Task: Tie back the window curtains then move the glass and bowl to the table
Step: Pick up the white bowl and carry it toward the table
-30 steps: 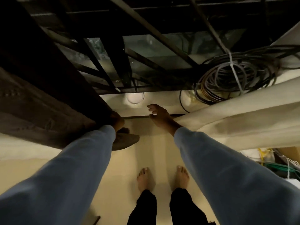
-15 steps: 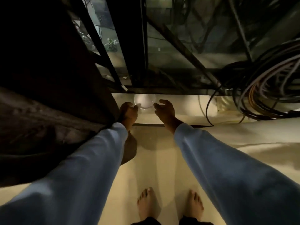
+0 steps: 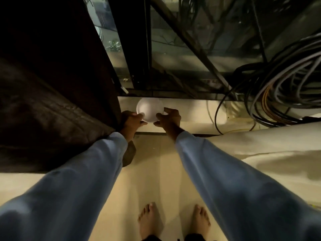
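Bowl [image 3: 149, 109], white and round, sits on the pale sill [image 3: 192, 117] at the foot of the window [image 3: 173, 49], its far side close against the dark frame. My left hand [image 3: 132, 121] reaches it from the near left, with thumb and fingers pinching the near-left rim. My right hand [image 3: 168, 118] comes in from the right. Its fingers are curled over the right rim and the thumb is tucked toward the near edge. I think it grips the bowl too, though the dim light blurs the exact contact. The bowl lies between my two hands, just beyond the sill's near edge.

On the left the dark curtain [image 3: 52, 101] hangs in heavy folds, and its lower edge bunches right beside my left wrist. On the right the pale curtain [image 3: 260, 153] sweeps across the near side, well apart from the bowl. A thick tangle of cables [image 3: 281, 94] fills the far right, and one dark strand of it loops down onto the sill to the right of my right hand.

Blue sleeves [image 3: 78, 188] cover both my arms down to the wrists. My bare feet [image 3: 149, 221] stand side by side on the cream floor [image 3: 161, 171], near me and below the sill.
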`<state>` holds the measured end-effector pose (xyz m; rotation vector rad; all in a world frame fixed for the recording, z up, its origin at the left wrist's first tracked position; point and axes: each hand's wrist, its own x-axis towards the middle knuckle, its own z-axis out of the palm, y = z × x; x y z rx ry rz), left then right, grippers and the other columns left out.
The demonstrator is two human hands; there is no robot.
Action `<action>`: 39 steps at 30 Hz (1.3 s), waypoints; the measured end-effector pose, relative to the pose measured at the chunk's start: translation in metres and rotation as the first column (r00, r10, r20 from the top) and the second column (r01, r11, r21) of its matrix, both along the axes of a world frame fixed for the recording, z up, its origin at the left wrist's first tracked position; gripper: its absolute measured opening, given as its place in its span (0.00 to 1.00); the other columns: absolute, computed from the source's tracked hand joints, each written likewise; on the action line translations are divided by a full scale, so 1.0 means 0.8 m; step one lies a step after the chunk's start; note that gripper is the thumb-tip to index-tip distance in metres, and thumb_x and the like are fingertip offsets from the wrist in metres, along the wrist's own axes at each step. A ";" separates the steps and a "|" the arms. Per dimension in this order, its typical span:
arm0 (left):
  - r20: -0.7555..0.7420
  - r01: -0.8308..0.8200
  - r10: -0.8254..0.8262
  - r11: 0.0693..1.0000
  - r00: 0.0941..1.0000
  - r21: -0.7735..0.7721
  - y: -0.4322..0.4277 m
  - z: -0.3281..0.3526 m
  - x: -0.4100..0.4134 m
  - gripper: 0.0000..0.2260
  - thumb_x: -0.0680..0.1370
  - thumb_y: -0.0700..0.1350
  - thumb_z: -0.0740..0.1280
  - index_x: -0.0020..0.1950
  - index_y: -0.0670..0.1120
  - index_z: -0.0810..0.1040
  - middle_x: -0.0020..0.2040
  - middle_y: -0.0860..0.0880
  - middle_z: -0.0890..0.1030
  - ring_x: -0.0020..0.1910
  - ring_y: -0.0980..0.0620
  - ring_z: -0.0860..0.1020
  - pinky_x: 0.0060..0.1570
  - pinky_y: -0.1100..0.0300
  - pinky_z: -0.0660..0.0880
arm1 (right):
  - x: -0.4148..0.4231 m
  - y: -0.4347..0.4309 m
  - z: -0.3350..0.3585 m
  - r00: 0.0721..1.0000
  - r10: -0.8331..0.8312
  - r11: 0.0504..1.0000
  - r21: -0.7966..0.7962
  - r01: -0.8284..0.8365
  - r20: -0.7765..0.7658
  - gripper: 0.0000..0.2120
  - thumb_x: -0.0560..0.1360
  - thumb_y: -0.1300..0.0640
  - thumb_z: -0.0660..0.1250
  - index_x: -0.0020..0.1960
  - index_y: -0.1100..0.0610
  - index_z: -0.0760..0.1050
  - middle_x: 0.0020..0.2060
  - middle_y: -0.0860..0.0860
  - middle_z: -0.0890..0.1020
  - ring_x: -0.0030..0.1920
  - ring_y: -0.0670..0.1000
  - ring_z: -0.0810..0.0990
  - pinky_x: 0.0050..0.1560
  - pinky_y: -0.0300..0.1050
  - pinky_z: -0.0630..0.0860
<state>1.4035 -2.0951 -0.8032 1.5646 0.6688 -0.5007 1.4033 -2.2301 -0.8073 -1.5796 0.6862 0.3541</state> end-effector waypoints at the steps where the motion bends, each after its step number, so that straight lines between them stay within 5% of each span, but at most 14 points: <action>1: -0.010 -0.022 0.021 1.000 1.000 -0.013 -0.004 0.008 -0.013 0.18 0.81 0.38 0.60 0.69 0.32 0.66 0.59 0.38 0.76 0.63 0.40 0.75 0.55 0.55 0.76 | -0.010 -0.002 0.012 1.000 0.018 1.000 -0.018 -0.018 0.000 0.23 0.73 0.67 0.73 0.67 0.61 0.74 0.65 0.62 0.77 0.57 0.64 0.81 0.45 0.54 0.84; 6: -0.018 -0.126 0.125 0.987 0.992 -0.099 -0.037 0.062 -0.074 0.23 0.76 0.28 0.61 0.71 0.40 0.65 0.69 0.39 0.68 0.67 0.35 0.68 0.49 0.46 0.76 | -0.075 -0.027 0.068 0.998 0.041 0.995 -0.090 -0.045 -0.048 0.25 0.72 0.66 0.74 0.68 0.58 0.75 0.63 0.61 0.79 0.59 0.63 0.80 0.45 0.57 0.84; 9: -0.009 -0.086 0.085 0.980 0.996 -0.177 -0.056 0.105 -0.124 0.21 0.78 0.30 0.60 0.71 0.39 0.66 0.68 0.37 0.70 0.65 0.34 0.71 0.47 0.47 0.77 | -0.125 -0.052 0.120 1.000 -0.004 1.000 0.025 0.005 -0.030 0.23 0.73 0.69 0.70 0.67 0.61 0.75 0.58 0.59 0.80 0.57 0.63 0.80 0.35 0.43 0.83; 12: -0.022 -0.099 0.096 0.959 0.995 -0.265 -0.071 0.156 -0.169 0.19 0.79 0.31 0.58 0.71 0.36 0.65 0.66 0.38 0.71 0.64 0.33 0.70 0.42 0.51 0.80 | -0.175 -0.077 0.160 0.998 -0.026 0.991 0.133 0.034 -0.065 0.21 0.75 0.70 0.68 0.67 0.62 0.73 0.59 0.56 0.77 0.58 0.58 0.77 0.42 0.46 0.82; 17: -0.057 -0.125 0.115 0.966 0.992 -0.226 -0.094 0.234 -0.244 0.10 0.80 0.39 0.62 0.60 0.46 0.73 0.56 0.43 0.76 0.58 0.36 0.74 0.57 0.40 0.73 | -0.245 -0.111 0.235 0.993 0.107 0.993 0.059 -0.103 -0.052 0.25 0.75 0.68 0.69 0.70 0.59 0.71 0.63 0.58 0.77 0.53 0.55 0.76 0.40 0.46 0.82; 19: -0.094 -0.202 0.184 0.950 0.978 -0.239 -0.102 0.276 -0.278 0.11 0.80 0.36 0.60 0.62 0.43 0.72 0.55 0.42 0.75 0.55 0.35 0.74 0.52 0.38 0.73 | -0.273 -0.119 0.273 0.986 0.158 0.986 0.058 -0.155 -0.053 0.24 0.76 0.67 0.68 0.71 0.59 0.70 0.62 0.57 0.77 0.53 0.55 0.76 0.43 0.46 0.82; 21: -0.125 -0.261 0.236 0.932 0.964 -0.251 -0.106 0.320 -0.312 0.14 0.81 0.34 0.59 0.66 0.40 0.70 0.59 0.39 0.73 0.53 0.35 0.74 0.47 0.38 0.75 | -0.300 -0.120 0.305 0.978 0.204 0.977 0.076 -0.200 -0.040 0.22 0.76 0.67 0.67 0.70 0.60 0.71 0.61 0.57 0.76 0.53 0.56 0.75 0.34 0.40 0.81; 23: -0.094 -0.267 0.251 0.934 0.963 -0.236 -0.104 0.355 -0.344 0.14 0.81 0.34 0.58 0.67 0.39 0.70 0.61 0.37 0.72 0.51 0.34 0.75 0.41 0.41 0.80 | -0.321 -0.115 0.326 0.971 0.239 0.964 0.123 -0.234 -0.027 0.19 0.76 0.69 0.65 0.66 0.57 0.73 0.61 0.58 0.75 0.54 0.61 0.76 0.29 0.40 0.80; 27: -0.008 -0.330 0.335 0.926 0.942 -0.184 -0.079 0.421 -0.416 0.14 0.81 0.36 0.59 0.66 0.38 0.71 0.60 0.38 0.73 0.49 0.34 0.77 0.35 0.49 0.81 | -0.363 -0.086 0.385 0.917 0.396 0.911 0.113 -0.398 0.036 0.20 0.75 0.68 0.64 0.65 0.55 0.75 0.58 0.58 0.77 0.56 0.63 0.79 0.42 0.54 0.83; 32: 0.134 -0.430 0.446 0.893 0.885 -0.133 -0.027 0.490 -0.485 0.12 0.79 0.33 0.60 0.62 0.36 0.75 0.55 0.36 0.77 0.41 0.38 0.80 0.33 0.53 0.82 | -0.391 -0.027 0.448 0.817 0.552 0.819 0.076 -0.569 0.166 0.21 0.74 0.70 0.62 0.65 0.58 0.76 0.54 0.57 0.80 0.52 0.63 0.81 0.30 0.42 0.80; 39: 0.347 -0.571 0.553 0.819 0.758 -0.056 0.085 0.555 -0.574 0.13 0.78 0.35 0.64 0.63 0.38 0.77 0.54 0.35 0.79 0.43 0.38 0.81 0.35 0.56 0.81 | -0.436 0.105 0.524 0.716 0.654 0.729 0.047 -0.682 0.242 0.17 0.74 0.70 0.64 0.62 0.61 0.72 0.55 0.58 0.77 0.49 0.63 0.81 0.28 0.42 0.80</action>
